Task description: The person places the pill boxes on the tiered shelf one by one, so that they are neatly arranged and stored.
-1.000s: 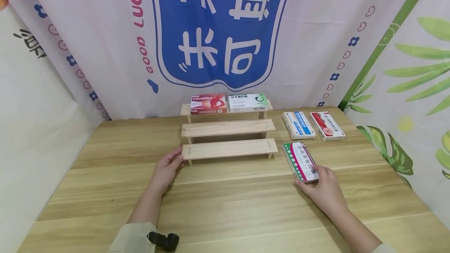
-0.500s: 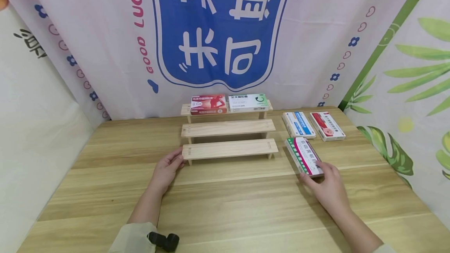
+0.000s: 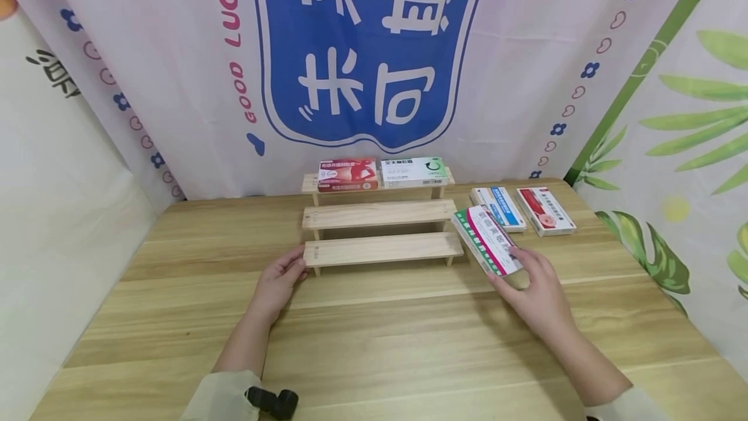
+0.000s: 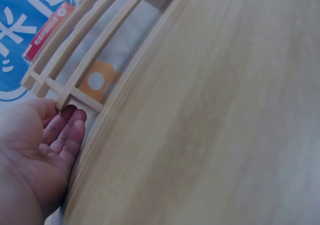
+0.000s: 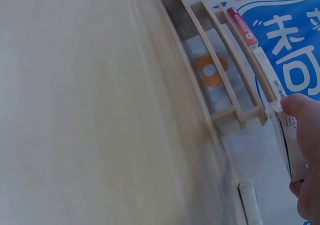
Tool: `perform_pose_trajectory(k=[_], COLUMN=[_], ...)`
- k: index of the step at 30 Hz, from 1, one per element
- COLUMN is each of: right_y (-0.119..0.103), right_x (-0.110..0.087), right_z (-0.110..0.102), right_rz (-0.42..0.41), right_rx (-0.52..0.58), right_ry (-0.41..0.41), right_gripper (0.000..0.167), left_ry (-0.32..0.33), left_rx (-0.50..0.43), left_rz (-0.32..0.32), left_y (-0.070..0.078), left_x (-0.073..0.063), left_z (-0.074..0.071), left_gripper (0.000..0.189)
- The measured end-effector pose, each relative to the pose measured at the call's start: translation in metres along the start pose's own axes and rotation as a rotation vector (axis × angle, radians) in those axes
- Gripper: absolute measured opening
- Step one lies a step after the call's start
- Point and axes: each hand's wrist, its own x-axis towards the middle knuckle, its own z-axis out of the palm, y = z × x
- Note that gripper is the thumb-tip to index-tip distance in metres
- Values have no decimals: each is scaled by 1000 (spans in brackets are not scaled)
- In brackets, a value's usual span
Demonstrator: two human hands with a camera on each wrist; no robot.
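Observation:
My right hand (image 3: 540, 294) grips the near end of a white medicine box (image 3: 482, 239) with green and magenta bands. The box is raised off the table, tilted, close to the right end of a three-step wooden display rack (image 3: 382, 249). In the right wrist view the thumb lies on one end of this box (image 5: 294, 147), seen edge-on. My left hand (image 3: 279, 286) holds the left end of the rack's lowest step; in the left wrist view its thumb and fingers (image 4: 75, 130) meet at that corner. A red medicine box (image 3: 347, 175) and a white-green one (image 3: 413, 172) lie on the top step.
On the table (image 3: 374, 343) right of the rack lie a blue-white medicine box (image 3: 502, 208) and a red-white one (image 3: 546, 211). A printed curtain (image 3: 193, 83) hangs right behind the table's back edge.
My right hand has lifted the green-and-magenta medicine box off the table and carried it forward and left toward the rack. My left hand stays at the rack's left end.

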Motion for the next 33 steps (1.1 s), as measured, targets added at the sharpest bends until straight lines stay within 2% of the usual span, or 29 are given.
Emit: perform_pose_trajectory(k=[8, 19, 33], right_y=[-23, -61, -109], right_x=[17, 35, 50], right_z=[5, 37, 70], right_rz=[-57, -255, -308], right_rx=[56, 86, 87], right_ry=[-135, -191, -302], right_gripper=[76, 71, 70], left_ry=[-2, -1, 6], left_rx=[0, 6, 12], left_rz=[4, 5, -2], left_y=[0, 2, 2], left_x=[-2, -2, -2], left_z=[0, 0, 0], left_gripper=[43, 42, 43])
